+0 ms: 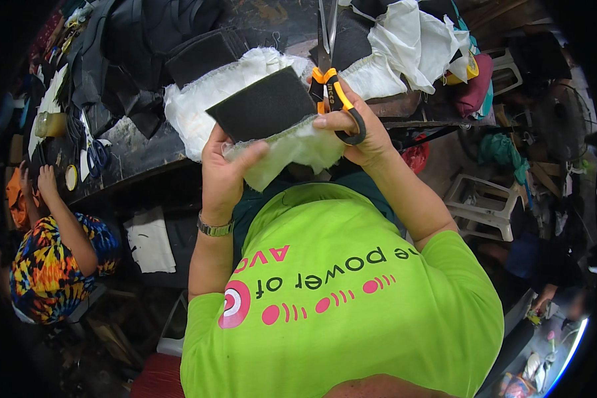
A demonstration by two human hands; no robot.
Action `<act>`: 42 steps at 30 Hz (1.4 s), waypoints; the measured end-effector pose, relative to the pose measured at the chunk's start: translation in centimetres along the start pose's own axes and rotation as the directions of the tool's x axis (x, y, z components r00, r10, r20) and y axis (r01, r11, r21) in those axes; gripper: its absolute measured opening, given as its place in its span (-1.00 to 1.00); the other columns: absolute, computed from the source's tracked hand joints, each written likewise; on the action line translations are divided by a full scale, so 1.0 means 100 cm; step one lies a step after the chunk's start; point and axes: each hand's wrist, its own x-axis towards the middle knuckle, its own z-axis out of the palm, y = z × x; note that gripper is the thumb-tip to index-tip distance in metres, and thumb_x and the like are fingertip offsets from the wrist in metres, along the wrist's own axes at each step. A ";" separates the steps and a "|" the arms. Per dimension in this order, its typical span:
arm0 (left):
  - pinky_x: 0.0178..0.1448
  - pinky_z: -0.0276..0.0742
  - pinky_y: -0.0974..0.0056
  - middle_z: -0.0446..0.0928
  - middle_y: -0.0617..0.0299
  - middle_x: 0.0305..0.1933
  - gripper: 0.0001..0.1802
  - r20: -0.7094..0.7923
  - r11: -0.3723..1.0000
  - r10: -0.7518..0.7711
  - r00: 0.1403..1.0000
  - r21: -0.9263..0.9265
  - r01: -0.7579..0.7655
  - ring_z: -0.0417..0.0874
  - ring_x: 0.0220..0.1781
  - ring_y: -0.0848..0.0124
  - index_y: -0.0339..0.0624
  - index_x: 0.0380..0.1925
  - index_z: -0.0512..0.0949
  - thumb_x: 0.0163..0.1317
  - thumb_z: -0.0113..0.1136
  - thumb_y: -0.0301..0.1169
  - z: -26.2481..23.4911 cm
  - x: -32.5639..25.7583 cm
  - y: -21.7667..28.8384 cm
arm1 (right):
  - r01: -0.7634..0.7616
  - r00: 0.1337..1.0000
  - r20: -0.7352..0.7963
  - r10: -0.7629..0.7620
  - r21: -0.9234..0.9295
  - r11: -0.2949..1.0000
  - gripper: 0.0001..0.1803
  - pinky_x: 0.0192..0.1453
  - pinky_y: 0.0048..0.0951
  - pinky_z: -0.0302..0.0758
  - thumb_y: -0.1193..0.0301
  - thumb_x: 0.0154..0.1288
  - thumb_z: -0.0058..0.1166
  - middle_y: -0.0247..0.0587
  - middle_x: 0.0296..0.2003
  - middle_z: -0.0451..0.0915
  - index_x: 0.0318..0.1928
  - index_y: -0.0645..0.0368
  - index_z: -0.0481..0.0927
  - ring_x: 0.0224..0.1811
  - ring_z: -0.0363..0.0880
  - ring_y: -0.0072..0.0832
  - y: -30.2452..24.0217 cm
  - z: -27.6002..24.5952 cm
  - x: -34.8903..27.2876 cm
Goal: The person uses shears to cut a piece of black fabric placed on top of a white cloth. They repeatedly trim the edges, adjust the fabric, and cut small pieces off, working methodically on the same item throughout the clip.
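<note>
In the head view, your left hand [224, 174] pinches the near left part of a flat, black, felt-like rectangle [265, 103] together with the thin, translucent white cloth [302, 151] along its near edge, thumb uppermost. Your right hand [370, 138], just right of the rectangle, curls around scissors with orange-and-black handles [335, 96], its thumb reaching toward the rectangle's right corner; you have the blades pointing away from you, though how far apart they stand cannot be told. The rectangle is held up between your hands, above a frayed white cloth [184, 116] on the dark worktable [136, 162]. Beyond the rectangle lie stacked black fabric pieces [205, 56]; to its right, crumpled white fabric [414, 43].
</note>
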 end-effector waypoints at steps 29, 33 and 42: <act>-0.16 0.49 0.51 0.64 0.30 -0.22 -0.73 -0.205 0.940 0.210 0.956 0.311 -0.140 0.55 -0.26 0.64 -0.30 -0.11 0.62 0.20 0.38 -0.47 -0.086 0.046 0.029 | 0.308 0.937 0.302 -0.174 -0.486 0.818 -0.34 -0.27 -0.62 0.44 0.58 0.00 0.39 -0.41 -0.34 0.52 0.15 0.10 0.42 -0.33 0.49 -0.67 -0.017 0.022 0.083; -0.24 0.45 0.54 0.59 0.39 -0.31 -0.72 -0.354 0.802 0.338 0.872 0.593 -0.070 0.50 -0.35 0.66 -0.27 -0.11 0.63 0.18 0.40 -0.46 -0.114 0.077 0.023 | 0.415 0.896 0.234 -0.376 -0.740 0.529 -0.42 -0.29 -0.55 0.45 0.54 0.03 0.36 -0.33 -0.46 0.57 0.10 0.13 0.45 -0.44 0.50 -0.63 0.003 0.032 0.131; -0.22 0.59 0.41 0.64 0.22 -0.22 -0.68 -0.027 0.379 0.714 0.700 0.856 -0.353 0.64 -0.23 0.50 -0.18 -0.10 0.64 0.11 0.38 -0.60 -0.063 0.062 0.035 | 0.365 0.865 0.154 -0.477 -0.846 0.389 -0.54 -0.21 -0.42 0.54 0.53 0.09 0.26 -0.09 -0.35 0.67 0.04 0.13 0.48 -0.34 0.68 -0.32 0.045 0.025 0.151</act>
